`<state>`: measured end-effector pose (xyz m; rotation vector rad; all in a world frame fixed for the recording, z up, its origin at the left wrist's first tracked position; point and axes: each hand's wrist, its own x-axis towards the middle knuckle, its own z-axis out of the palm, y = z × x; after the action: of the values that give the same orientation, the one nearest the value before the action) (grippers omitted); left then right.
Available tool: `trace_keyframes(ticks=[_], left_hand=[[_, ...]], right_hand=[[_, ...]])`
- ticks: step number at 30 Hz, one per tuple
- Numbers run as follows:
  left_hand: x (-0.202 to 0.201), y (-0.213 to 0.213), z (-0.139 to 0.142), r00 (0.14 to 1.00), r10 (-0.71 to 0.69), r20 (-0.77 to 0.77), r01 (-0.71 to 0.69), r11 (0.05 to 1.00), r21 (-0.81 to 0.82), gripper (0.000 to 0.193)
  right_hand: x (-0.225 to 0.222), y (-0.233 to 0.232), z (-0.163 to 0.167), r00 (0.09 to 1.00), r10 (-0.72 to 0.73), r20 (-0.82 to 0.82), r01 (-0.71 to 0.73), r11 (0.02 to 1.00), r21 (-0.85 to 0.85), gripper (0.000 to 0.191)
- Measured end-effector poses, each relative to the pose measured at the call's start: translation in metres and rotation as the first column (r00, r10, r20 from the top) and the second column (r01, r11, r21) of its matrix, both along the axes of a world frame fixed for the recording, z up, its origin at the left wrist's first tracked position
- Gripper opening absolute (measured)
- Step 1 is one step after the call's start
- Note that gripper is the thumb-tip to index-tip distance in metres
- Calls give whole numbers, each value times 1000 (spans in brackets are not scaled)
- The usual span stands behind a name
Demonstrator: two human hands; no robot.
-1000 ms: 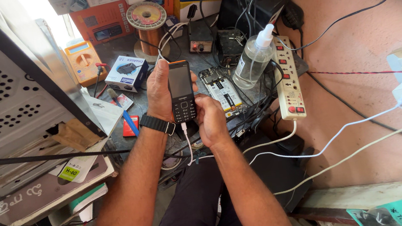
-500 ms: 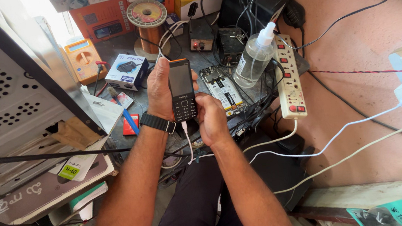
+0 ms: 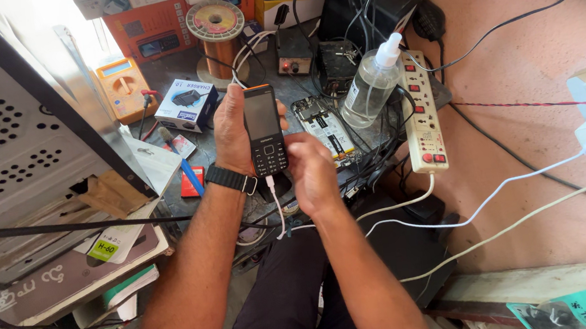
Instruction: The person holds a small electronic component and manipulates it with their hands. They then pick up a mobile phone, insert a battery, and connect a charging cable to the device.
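Keypad phone (image 3: 265, 130) stands upright in my left hand (image 3: 233, 131), fingers wrapped round its left edge, over the cluttered workbench (image 3: 313, 75). My right hand (image 3: 314, 173) curls at its lower right, thumb on the keys. A white cable (image 3: 277, 206) hangs from its bottom; a spray bottle (image 3: 370, 84) sits far right.

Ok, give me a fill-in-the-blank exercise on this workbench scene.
1. The left hand holds a black keypad ____ upright.
2. A white ____ is plugged into the bottom of the device the hands hold.
3. The left wrist wears a black ____.
4. The clear spray bottle lies beside a white power ____.

Missing words: phone; cable; watch; strip.
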<state>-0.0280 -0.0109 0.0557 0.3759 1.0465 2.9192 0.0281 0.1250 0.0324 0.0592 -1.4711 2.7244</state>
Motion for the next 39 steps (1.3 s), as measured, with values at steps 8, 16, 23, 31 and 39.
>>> trace_keyframes(ticks=[8, 16, 23, 31, 39], left_hand=[[-4, -6, -8, 1000, 1, 14, -2, 992, 126, 61], [6, -13, -5, 998, 67, 16, -69, 985, 158, 62], [1, -15, -6, 996, 84, 8, -85, 985, 151, 64], [2, -15, -4, 994, 108, 5, -107, 984, 141, 66], [2, -12, -1, 994, 112, 15, -113, 986, 127, 66]], right_hand=[[77, 1, 32, 798, -179, -575, 596, 377, 709, 30], [84, -24, 21, 769, -125, -627, 629, 319, 709, 29], [68, -33, 20, 782, -138, -607, 606, 395, 690, 19], [60, -41, 17, 805, -185, -564, 577, 471, 668, 14], [55, -38, 18, 780, -174, -601, 603, 466, 648, 12]])
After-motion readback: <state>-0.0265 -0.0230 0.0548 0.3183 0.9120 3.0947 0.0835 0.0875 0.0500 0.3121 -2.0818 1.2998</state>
